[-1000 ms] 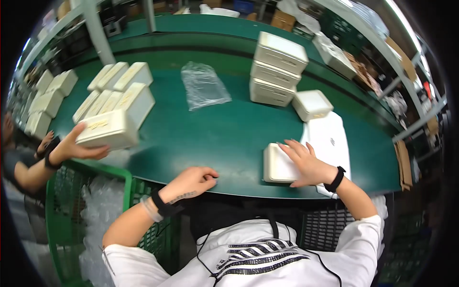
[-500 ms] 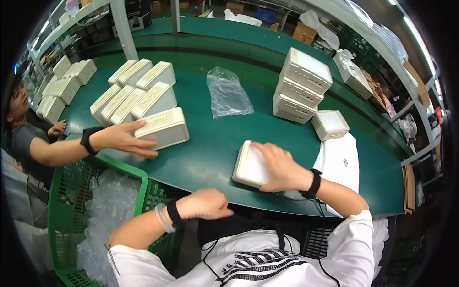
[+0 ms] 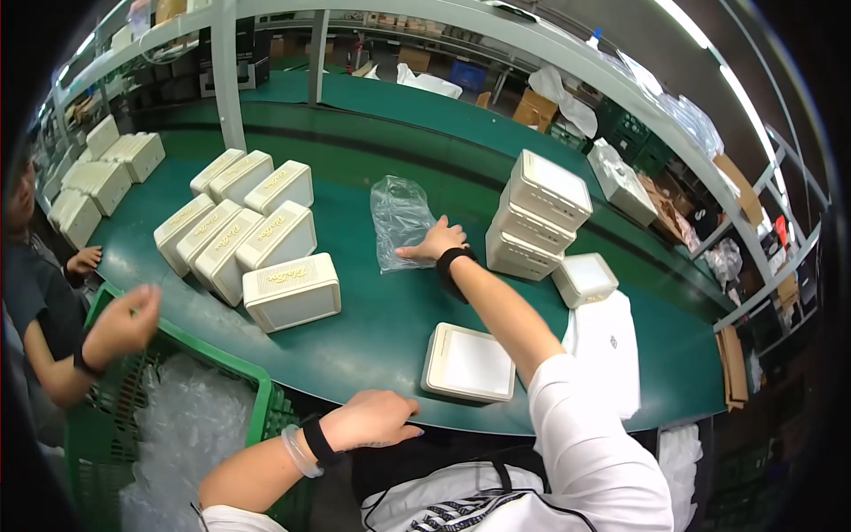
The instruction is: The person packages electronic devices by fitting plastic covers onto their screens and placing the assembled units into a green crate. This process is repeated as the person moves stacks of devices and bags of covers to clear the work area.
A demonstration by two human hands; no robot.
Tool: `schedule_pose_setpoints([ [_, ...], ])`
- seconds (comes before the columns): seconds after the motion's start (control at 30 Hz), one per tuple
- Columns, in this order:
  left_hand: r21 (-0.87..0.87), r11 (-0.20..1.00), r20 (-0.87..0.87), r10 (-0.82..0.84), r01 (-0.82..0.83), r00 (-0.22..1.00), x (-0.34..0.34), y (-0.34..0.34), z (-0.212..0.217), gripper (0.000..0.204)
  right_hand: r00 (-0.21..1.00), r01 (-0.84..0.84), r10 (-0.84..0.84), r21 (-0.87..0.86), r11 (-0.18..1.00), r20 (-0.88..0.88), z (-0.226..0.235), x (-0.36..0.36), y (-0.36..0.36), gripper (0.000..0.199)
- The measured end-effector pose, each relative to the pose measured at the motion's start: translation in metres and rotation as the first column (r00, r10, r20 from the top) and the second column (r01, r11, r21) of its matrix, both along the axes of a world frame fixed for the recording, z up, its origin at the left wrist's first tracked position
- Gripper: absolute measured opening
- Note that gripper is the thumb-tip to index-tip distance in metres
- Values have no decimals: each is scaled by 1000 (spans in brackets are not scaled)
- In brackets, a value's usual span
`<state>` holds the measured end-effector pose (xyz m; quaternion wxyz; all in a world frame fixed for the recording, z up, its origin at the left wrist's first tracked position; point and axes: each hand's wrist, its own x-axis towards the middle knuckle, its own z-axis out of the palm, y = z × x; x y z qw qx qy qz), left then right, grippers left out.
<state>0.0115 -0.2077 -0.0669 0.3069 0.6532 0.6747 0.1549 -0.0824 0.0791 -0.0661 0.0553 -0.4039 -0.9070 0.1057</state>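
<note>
My right hand reaches out with fingers apart, its thumb side at the right edge of a clear plastic bag lying flat on the green table. In front of me lies a cream box with a white top panel, touched by neither hand. My left hand hovers by the table's front edge, loosely curled, thumb and fingers apart, with nothing visible in it. To the right of the bag stands a stack of cream boxes, with a smaller-looking single box beside it.
Several cream boxes with gold lettering stand in rows at left. A green basket of clear plastic bags is at the lower left, a co-worker's hand above it. A white cloth-like item lies at right. A metal post rises behind.
My right hand has left the cream box and moved forward to the plastic bag. My left hand's fingers have loosened. The co-worker's hand has let go of a gold-lettered box and drawn back left.
</note>
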Motion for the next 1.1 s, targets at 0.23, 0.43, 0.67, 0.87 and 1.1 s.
schedule_pose_setpoints([
  [0.23,3,987,149,157,-160,976,-2,14,15,38,943,-271,74,-622,735,-324,-37,7,49,60],
  [0.43,-294,711,849,501,-638,167,-12,3,19,37,812,-466,-408,-884,-25,-417,51,76,-33,19],
  [0.67,-220,820,946,48,-528,-321,34,0,42,41,624,-622,-224,-649,437,-749,70,238,-170,45],
  [0.87,-380,868,876,225,-321,-427,31,2,29,37,434,-808,-619,-586,54,-655,26,248,-129,75],
  [1.1,-330,936,812,214,-124,-543,38,-15,13,43,434,-896,-496,-303,-325,-752,34,219,-129,104],
])
